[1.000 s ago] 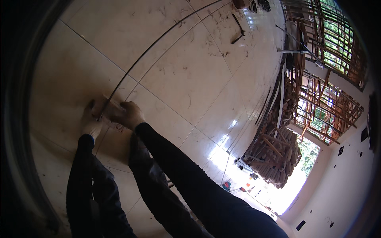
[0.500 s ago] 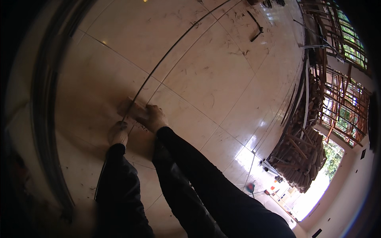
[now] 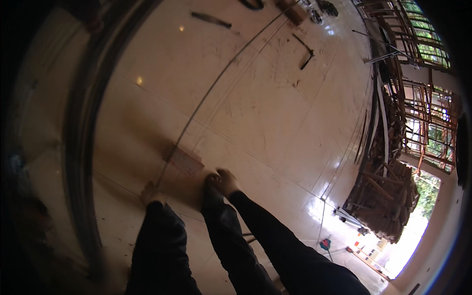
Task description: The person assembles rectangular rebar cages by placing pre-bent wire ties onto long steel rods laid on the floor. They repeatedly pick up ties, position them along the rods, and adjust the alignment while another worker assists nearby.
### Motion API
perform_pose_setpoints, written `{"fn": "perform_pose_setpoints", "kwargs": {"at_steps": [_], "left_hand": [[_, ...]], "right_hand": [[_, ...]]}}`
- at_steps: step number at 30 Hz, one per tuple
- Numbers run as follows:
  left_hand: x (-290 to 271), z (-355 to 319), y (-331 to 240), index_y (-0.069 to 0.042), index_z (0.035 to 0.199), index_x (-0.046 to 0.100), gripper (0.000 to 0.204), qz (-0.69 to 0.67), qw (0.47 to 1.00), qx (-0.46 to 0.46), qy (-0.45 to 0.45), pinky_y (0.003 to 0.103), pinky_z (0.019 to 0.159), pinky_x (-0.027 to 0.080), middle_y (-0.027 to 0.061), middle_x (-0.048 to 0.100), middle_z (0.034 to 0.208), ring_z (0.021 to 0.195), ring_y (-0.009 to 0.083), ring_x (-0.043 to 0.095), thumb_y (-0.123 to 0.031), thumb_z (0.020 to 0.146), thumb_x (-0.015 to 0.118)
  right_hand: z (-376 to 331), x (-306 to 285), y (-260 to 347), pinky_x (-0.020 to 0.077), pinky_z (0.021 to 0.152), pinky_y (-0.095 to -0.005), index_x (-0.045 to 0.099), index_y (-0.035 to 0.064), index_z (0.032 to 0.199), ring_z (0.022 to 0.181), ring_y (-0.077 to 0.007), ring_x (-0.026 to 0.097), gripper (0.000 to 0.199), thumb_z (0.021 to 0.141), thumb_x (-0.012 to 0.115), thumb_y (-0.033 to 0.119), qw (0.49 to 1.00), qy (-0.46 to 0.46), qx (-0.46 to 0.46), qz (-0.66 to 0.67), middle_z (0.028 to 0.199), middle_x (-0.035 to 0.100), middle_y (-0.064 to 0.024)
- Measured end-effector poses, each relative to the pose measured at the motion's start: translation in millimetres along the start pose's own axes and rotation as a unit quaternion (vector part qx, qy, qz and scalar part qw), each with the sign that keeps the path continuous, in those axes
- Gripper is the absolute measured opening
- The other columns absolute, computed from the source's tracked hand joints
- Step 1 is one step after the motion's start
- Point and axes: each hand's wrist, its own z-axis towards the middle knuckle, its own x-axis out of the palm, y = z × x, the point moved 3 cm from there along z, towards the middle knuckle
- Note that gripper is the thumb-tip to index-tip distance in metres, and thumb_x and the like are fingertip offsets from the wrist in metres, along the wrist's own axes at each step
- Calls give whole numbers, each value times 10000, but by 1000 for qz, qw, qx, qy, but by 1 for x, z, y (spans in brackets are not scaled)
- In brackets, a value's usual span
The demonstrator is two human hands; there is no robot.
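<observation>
Since the earlier frame the hands have parted: a small wooden block now lies exposed between them. The tiled floor fills the view. A stack of timber frames stands at 3 o'clock. A long thin rod runs from 1 o'clock down across the block toward the left hand; grip cannot be told. The right hand, at 4 o'clock of the block, rests on the floor, fingers curled.
</observation>
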Motion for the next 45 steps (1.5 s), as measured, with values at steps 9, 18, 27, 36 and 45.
{"fn": "perform_pose_setpoints", "kwargs": {"at_steps": [9,18,27,36,45], "left_hand": [[-83,-246,114,-33,1419,624,583,-35,962,184,199,440,1169,417,237,585,1503,1396,382,548,-466,1047,509],[-319,-295,27,-87,1369,685,533,-152,976,143,-57,442,1142,462,188,663,1425,1343,353,613,-436,985,560],[-390,-306,-164,-77,1403,667,571,-384,910,124,-98,445,1141,465,217,661,1409,1324,396,609,-421,951,617],[-405,-299,-252,-67,1192,791,470,-393,915,76,-45,469,1028,541,192,727,1301,1206,407,682,-408,919,619],[-362,-262,-239,-12,1163,748,377,-493,792,-114,-342,459,927,578,195,757,1188,1139,347,717,-252,938,564]], "right_hand": [[-338,-125,-179,359,1202,-514,686,8,1313,1363,-402,569,787,1052,331,661,923,341,47,-175,1391,667,-224],[-327,-362,-163,579,790,-463,697,189,1104,994,-300,711,195,986,557,255,972,18,227,62,1014,738,-95],[-165,-528,-53,579,741,-400,636,219,1105,985,-206,676,147,1015,532,268,855,4,232,463,1050,678,-62],[5,-737,68,589,745,-428,633,194,1146,971,-210,683,214,1005,579,346,941,100,130,295,1075,671,-63],[180,-855,168,599,748,-455,630,169,1186,956,-215,690,319,995,627,424,966,197,52,161,1100,664,-64]]}}
